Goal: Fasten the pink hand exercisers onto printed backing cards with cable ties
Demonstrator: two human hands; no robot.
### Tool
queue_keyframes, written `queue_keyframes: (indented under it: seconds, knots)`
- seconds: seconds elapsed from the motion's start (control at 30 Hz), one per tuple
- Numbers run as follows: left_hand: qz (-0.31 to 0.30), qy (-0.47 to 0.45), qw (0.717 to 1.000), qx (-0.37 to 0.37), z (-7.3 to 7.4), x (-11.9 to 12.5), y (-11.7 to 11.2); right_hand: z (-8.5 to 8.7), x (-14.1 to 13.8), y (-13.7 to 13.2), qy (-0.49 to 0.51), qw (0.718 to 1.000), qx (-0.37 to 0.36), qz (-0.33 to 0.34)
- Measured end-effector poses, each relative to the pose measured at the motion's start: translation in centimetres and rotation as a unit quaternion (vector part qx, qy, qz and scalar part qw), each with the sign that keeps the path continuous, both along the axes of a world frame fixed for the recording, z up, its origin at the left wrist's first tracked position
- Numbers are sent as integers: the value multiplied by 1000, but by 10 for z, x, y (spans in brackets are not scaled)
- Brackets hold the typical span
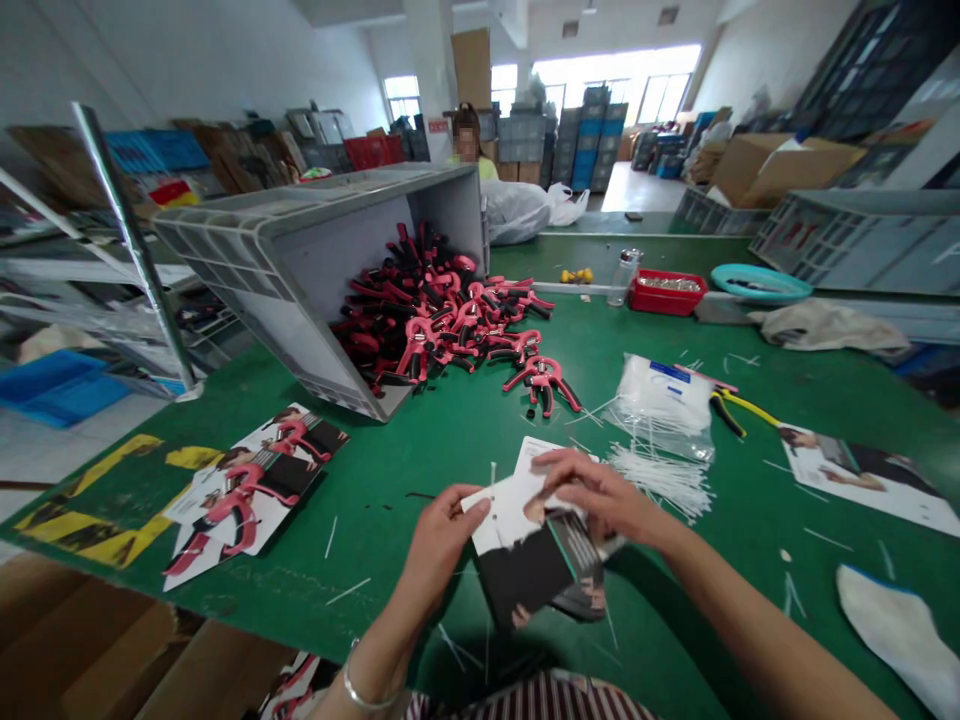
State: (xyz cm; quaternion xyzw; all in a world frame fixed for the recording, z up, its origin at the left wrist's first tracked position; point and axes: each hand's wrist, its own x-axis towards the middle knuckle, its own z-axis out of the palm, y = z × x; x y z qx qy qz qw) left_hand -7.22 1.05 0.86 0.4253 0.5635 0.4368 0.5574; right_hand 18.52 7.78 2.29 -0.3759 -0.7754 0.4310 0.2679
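Since the printed card [517, 515] looks like thin, glossy paperboard, it should weigh next to nothing and flex easily, so a light hold along its edges seems best, as hard pressure could crease it. It sits just above the lower middle of the frame, held up over the green work table [360, 480], its white end uppermost and its dark printed part hanging toward the person. The left hand [442, 545] comes in from the lower left, with the thumb and fingers pinched narrowly on the card's left edge. A thin white cable tie [493, 480] stands up right beside those fingertips, and it looks stiff yet springy. The right hand [604, 495] reaches across from the lower right, palm down, its fingers curled over the card's top edge in a similarly narrow hold. Both forearms angle inward, and a silver bracelet [360, 690] circles the left wrist. Nearby lie a clear bag of white cable ties [660, 395], a loose heap of ties [660, 480], and yellow-handled pliers [731, 410] — all to the right. Up the table, pink-and-black hand grips [427, 310] spill from a tipped grey crate [315, 260], and a stack of matching cards [255, 490] lies at the left.
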Motion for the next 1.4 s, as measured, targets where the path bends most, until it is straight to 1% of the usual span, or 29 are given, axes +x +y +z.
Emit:
queue_keyframes:
  seconds: [0.03, 0.07, 0.1, 0.13, 0.17, 0.2, 0.23, 0.3, 0.4, 0.47, 0.53, 0.57, 0.67, 0.7, 0.73, 0.77, 0.83, 0.87, 0.9, 0.97, 1.03, 1.1, 1.23, 1.3, 1.37, 1.4]
  knots:
    - [35, -6, 999, 10, -2, 0, 0, -2, 6, 19, -28, 998, 3, -62]
    - [44, -13, 999, 10, -5, 0, 0, -5, 10, 40, -77, 985, 17, -151]
    - [27, -21, 999, -2, -9, 0, 0, -10, 13, 63, -150, 962, 34, -225]
    - [-7, -27, 999, -22, -15, 2, -2, -17, 15, 86, -177, 948, 41, -261]
    - [-47, -29, 997, -45, -21, 4, -5, -23, 16, 107, -196, 939, 45, -279]
    - [-81, -27, 994, -64, -27, 6, -8, -29, 15, 125, -214, 932, 46, -288]
    - [-102, -22, 991, -77, -32, 10, -12, -34, 13, 141, -224, 930, 44, -289]
    - [-115, 2, 989, -90, -39, 17, -20, -42, 10, 163, -244, 926, 39, -285]
    - [-130, 65, 985, -94, -41, 25, -29, -43, 10, 177, -256, 930, 36, -262]
    - [-157, 110, 978, -79, -39, 23, -31, -39, 17, 176, -249, 939, 34, -236]
    - [-193, 145, 968, -62, -36, 13, -31, -34, 29, 164, -234, 950, 27, -207]
    - [-216, 159, 961, -60, -33, 5, -29, -31, 35, 153, -226, 954, 20, -194]
    - [-276, 181, 940, -83, -21, -21, -19, -20, 51, 106, -194, 967, -11, -168]
    - [-272, 185, 941, -84, -16, -28, -13, -15, 53, 88, -177, 971, -29, -160]
    - [-245, 190, 948, -73, -11, -33, -7, -9, 52, 69, -160, 974, -48, -153]
    - [-204, 189, 959, -46, -5, -35, 0, -2, 49, 52, -146, 976, -64, -146]
    - [-120, 148, 981, 20, 5, -29, 13, 11, 37, 23, -138, 979, -73, -135]
    - [-96, 116, 987, 56, 8, -23, 19, 17, 28, 11, -144, 979, -61, -133]
    - [-86, 87, 988, 90, 11, -16, 25, 21, 19, 2, -151, 979, -42, -134]
    - [-100, 70, 981, 150, 12, -3, 33, 25, 1, -14, -161, 977, -1, -141]
    - [-124, 107, 967, 195, 7, 5, 38, 21, -12, -28, -171, 974, 20, -149]
    - [-145, 152, 953, 218, -3, 5, 39, 11, -19, -43, -191, 968, 22, -160]
    - [-217, 226, 920, 235, -24, -4, 32, -9, -17, -73, -268, 949, -9, -167]
    - [-231, 264, 903, 247, -27, -4, 30, -14, -13, -83, -289, 941, 6, -176]
    - [-208, 287, 898, 261, -25, 1, 34, -15, -10, -88, -271, 943, 58, -183]
    - [-196, 289, 897, 269, -22, 6, 38, -15, -10, -87, -248, 950, 82, -172]
